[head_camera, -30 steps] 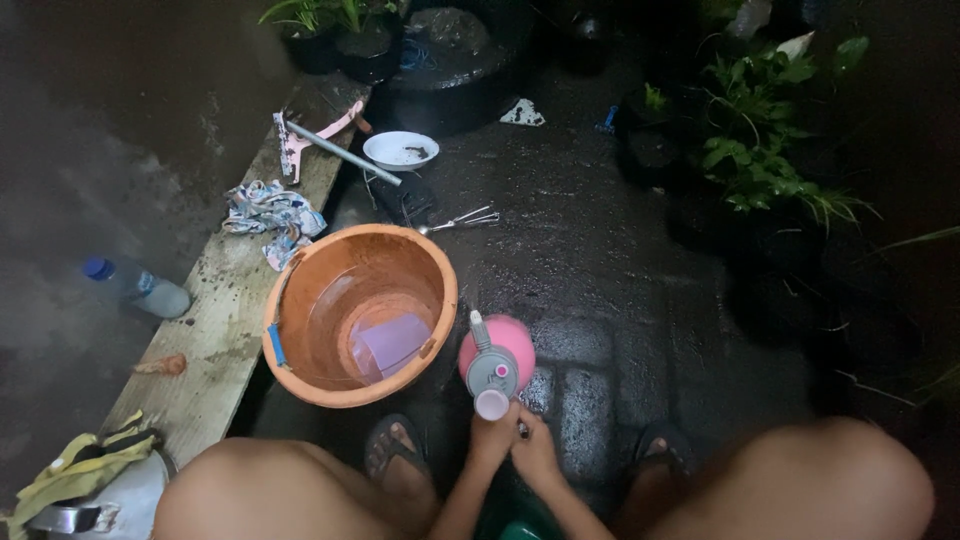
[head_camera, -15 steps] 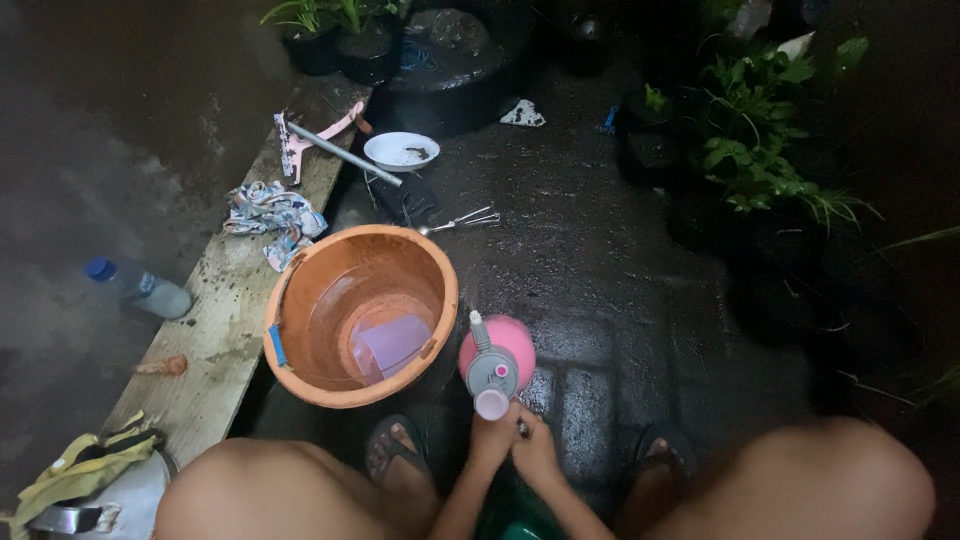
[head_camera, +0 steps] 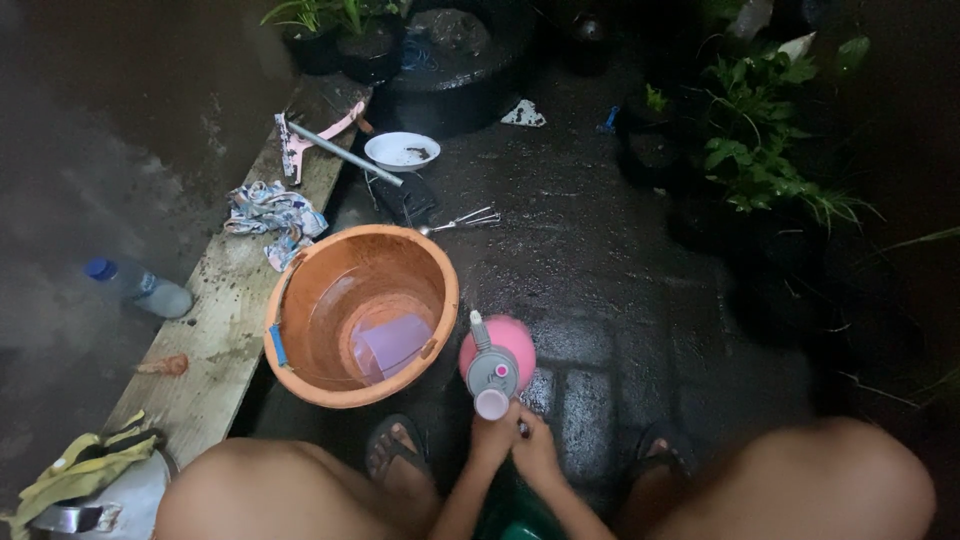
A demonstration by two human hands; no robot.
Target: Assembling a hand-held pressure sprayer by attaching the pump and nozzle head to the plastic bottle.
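Hands: your left hand (head_camera: 492,437) and right hand (head_camera: 538,450) press together low in the view, fingers curled around something small; you cannot tell what.
Bottle: a pink round spray bottle (head_camera: 497,358) with a grey top lies on the ground, touching your left hand.
Basin: a smooth orange plastic basin (head_camera: 300,375) sits just left of the bottle, its rim against the plank; a pale lilac sheet lies in it.
Edges: a rough wooden plank (head_camera: 215,330) runs along the left; potted plants (head_camera: 770,150) crowd the right.
Open room: wet dark paving (head_camera: 600,260) ahead of the bottle.
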